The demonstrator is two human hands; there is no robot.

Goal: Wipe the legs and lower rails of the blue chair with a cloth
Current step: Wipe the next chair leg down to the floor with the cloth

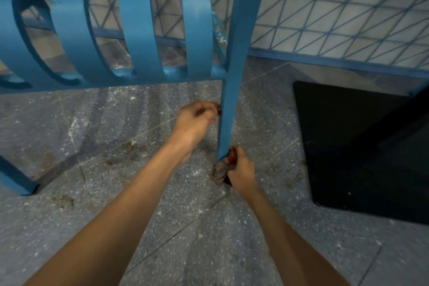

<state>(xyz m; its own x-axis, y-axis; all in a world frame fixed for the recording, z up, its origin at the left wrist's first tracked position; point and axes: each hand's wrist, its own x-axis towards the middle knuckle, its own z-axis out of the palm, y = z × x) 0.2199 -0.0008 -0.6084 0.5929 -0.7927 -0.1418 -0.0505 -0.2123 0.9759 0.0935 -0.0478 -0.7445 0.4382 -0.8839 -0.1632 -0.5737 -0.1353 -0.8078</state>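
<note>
Your right hand point(241, 169), low at centre frame, has its fingers clamped on the grey cloth point(220, 170), pressed against the foot of the front leg point(229, 111) of the blue chair point(139, 30). Your left hand point(197, 118) grips the same leg higher up, fingers curled against its left edge.

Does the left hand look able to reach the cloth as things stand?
Probably yes. The left hand grips the chair leg above the cloth, which the right hand holds at its foot; nothing lies between.
</note>
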